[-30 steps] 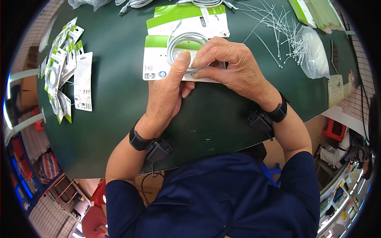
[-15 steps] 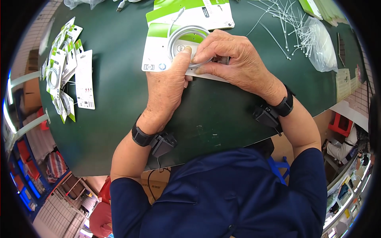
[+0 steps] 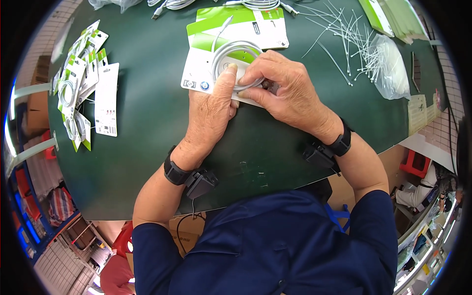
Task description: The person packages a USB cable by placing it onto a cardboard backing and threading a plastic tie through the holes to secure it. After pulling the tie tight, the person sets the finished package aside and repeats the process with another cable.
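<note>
So the thing I've got in hand is a pale grey coiled cable (image 3: 231, 47), lying against the front of a green and white card (image 3: 197, 64). One end of the cable sticks up out of the loop toward the top of the card. It's all over the far middle part of my dark green table (image 3: 147, 128).

My left hand (image 3: 209, 113) has the card gripped by its lower edge, thumb in front over the bottom of the loop, other fingers tucked behind. My right hand (image 3: 290, 88) is closed in a pinch at the lower right of the loop, though my fingers hide exactly what's between the tips. Both wrists have black straps (image 3: 342, 143) with little black boxes on them.

Just beyond are more green and white cards (image 3: 272, 34), overlapping, with loose cables (image 3: 178, 4) along the far edge. Off to the left there's a messy pile of carded cables (image 3: 73, 81), plus one card (image 3: 106, 103) showing a mostly white side. To the right, a scatter of white zip ties (image 3: 344, 37) runs up to a clear plastic bag (image 3: 393, 73), and a stack of cards (image 3: 396, 19) sits in the far right corner.
</note>
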`<state>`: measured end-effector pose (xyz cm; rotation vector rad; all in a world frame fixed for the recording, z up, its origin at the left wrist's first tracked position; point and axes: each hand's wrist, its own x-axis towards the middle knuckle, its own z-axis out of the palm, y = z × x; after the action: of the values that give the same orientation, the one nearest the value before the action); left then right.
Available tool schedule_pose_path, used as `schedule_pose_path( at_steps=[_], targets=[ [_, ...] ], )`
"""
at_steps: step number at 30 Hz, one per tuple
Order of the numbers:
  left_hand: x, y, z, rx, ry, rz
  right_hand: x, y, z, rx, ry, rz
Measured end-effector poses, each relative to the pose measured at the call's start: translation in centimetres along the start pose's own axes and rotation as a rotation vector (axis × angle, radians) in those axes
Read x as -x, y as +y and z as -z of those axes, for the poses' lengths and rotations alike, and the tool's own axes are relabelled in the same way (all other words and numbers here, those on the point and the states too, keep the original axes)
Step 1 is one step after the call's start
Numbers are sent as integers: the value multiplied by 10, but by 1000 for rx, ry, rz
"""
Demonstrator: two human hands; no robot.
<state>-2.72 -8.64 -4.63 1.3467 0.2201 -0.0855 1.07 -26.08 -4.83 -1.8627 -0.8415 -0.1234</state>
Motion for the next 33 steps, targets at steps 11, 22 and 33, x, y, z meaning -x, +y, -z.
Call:
schedule_pose_path(
  at_steps=[11,22,33],
  targets=[
    [2,1,2,78,-84,152,3,-10,-9,232,-11,10],
    [-1,7,-4,46,-34,90,-1,-8,-20,361,45,14],
    [0,0,-10,121,80,43,0,3,2,51,-34,17]
  ],
)
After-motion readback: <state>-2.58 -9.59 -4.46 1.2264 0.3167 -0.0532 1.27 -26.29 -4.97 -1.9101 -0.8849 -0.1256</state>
